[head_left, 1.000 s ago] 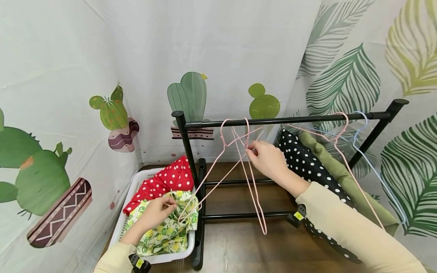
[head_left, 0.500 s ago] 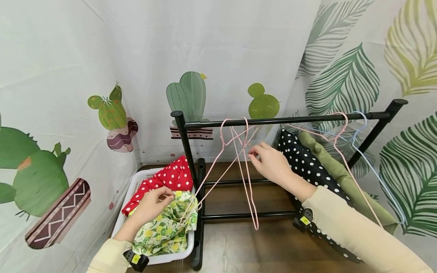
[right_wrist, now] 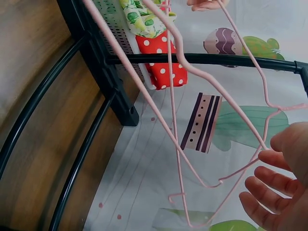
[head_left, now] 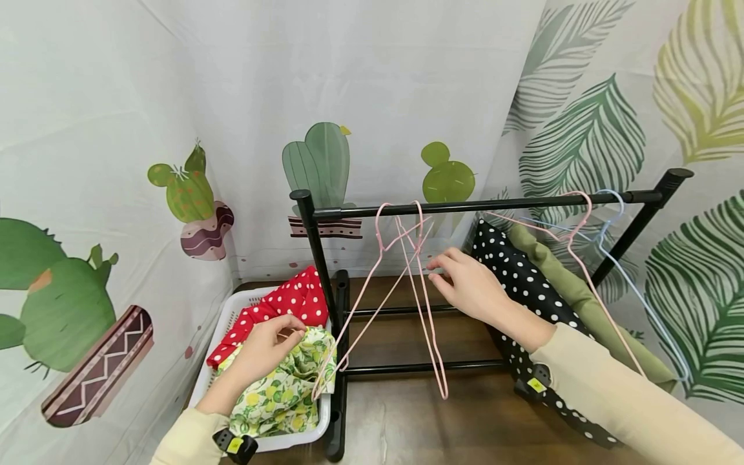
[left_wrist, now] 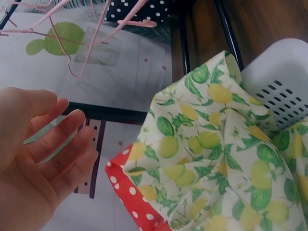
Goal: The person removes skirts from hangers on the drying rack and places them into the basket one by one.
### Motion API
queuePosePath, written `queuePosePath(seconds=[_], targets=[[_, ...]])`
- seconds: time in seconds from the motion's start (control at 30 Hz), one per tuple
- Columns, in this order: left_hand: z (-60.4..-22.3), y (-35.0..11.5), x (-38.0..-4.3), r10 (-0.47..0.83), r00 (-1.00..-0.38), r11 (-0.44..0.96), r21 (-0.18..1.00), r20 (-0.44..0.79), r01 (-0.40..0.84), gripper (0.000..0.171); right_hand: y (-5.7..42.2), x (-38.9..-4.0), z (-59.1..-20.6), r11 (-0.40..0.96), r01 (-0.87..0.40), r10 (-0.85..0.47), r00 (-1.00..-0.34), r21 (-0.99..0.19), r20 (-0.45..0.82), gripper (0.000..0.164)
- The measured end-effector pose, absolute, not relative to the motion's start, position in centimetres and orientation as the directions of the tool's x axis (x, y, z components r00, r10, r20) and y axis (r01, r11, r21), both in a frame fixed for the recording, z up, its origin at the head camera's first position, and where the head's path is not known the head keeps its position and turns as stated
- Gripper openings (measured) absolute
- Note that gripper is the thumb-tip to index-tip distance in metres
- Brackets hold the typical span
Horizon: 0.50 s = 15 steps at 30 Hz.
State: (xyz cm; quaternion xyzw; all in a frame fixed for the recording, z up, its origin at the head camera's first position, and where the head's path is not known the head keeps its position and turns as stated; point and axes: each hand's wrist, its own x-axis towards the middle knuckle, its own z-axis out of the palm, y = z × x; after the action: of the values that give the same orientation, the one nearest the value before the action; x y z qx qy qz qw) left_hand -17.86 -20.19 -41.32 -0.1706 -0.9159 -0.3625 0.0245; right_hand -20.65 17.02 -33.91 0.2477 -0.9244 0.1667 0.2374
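Two pink hangers hang from the black rail (head_left: pixel 494 206): a left one (head_left: pixel 378 226) and a right one (head_left: pixel 429 311), their frames overlapping in the head view. My right hand (head_left: pixel 473 287) hovers just right of the right-hand hanger, fingers loosely bent and holding nothing. In the right wrist view its fingertips are close to pink wire (right_wrist: pixel 219 91); contact cannot be made out. Over the white basket (head_left: pixel 290 442) my left hand (head_left: pixel 261 352) floats with relaxed fingers, also holding nothing. Under it lies a lemon-print cloth (left_wrist: pixel 207 144), beside a red polka-dot cloth (head_left: pixel 302 300).
Farther right on the rail hang another pink hanger (head_left: pixel 591 208) and a blue hanger (head_left: pixel 623 206). Behind my right forearm lie a black polka-dot cloth (head_left: pixel 511 271) and an olive-green cloth (head_left: pixel 560 278). The rack's left post (head_left: pixel 321 252) stands beside the basket.
My right hand has drawn away from the right-hand hanger, slightly rightward and down. The left hand has shifted a little up and right. Both hangers have swung slightly.
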Motion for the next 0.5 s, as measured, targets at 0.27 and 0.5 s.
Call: queuePosePath(seconds=[0.27, 0.5], targets=[[-40.7, -19.3, -17.8, 0.296, -0.934, 0.662, 0.662, 0.199, 0.351, 0.008, 17.8, -20.4, -33.7, 0.803, -0.567, -0.405, -0.744, -0.182, 0.531, 0.015], [-40.7, -18.3, -17.8, 0.278, -0.936, 0.644, 0.681, 0.216, 0.349, 0.01, 18.1, -20.1, -33.8, 0.785, -0.595, -0.427, -0.721, -0.172, 0.547, 0.015]])
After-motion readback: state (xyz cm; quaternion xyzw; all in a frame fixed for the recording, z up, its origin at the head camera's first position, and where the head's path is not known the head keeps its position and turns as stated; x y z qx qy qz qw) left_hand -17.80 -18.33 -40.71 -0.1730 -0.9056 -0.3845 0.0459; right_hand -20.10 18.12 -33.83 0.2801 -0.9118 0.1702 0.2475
